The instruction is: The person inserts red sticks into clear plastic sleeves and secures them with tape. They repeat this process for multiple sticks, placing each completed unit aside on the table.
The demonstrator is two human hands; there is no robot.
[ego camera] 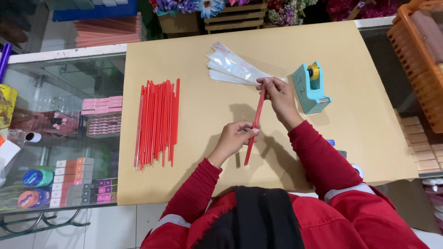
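Note:
A long thin red stick [255, 125] is held upright-slanted between both hands over the tan paper sheet [194, 55]. My left hand [234, 138] pinches it near its lower middle. My right hand [275, 92] grips its top end, next to a fan of clear plastic sleeves [229, 68]. A bundle of several similar red sticks [157, 122] lies flat on the paper to the left, apart from both hands. Red sleeves cover both my arms.
A teal tape dispenser [310, 88] stands just right of my right hand. An orange basket [417, 60] sits at the far right. The glass counter [64, 138] on the left shows boxed goods beneath. Artificial flowers [203, 6] line the back edge.

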